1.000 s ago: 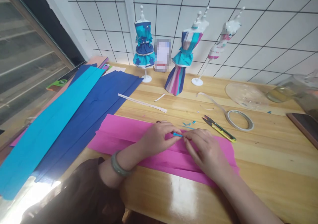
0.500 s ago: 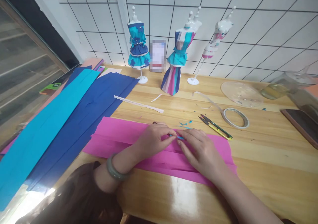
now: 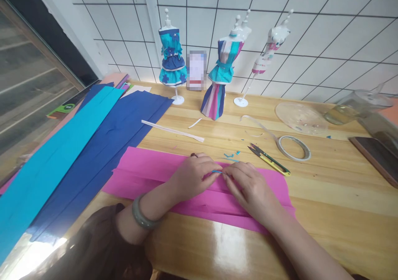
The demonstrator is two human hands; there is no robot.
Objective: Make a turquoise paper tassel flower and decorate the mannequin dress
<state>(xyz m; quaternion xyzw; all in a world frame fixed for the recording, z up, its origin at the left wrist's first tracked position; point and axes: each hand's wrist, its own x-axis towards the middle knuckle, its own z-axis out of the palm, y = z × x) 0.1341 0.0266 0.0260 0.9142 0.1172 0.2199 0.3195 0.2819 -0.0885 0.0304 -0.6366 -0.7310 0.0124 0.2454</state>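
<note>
Between my two hands runs a thin blue strip (image 3: 217, 171), its ends partly hidden by the fingertips. My left hand (image 3: 196, 173), with a dark ring and a bracelet at the wrist, pinches the strip from the left. From the right my right hand (image 3: 248, 184) pinches it with thumb and forefinger. Under both hands lies a wide sheet of pink crepe paper (image 3: 149, 172) with fold creases. Just beyond the fingers are small blue scraps (image 3: 229, 155). A pair of yellow and black thread snips (image 3: 270, 160) lies past my right hand.
A roll of tape (image 3: 294, 148) lies right of the snips. White strips (image 3: 172, 131) are behind the pink paper. Blue crepe sheets (image 3: 124, 126) cover the left side. Dressed mini mannequins (image 3: 173, 56) stand along the tiled wall. A dark phone (image 3: 374, 158) lies at right.
The fingertips have shifted slightly along the blue strip, and more of it shows beside my left fingers. The hands stay over the pink paper.
</note>
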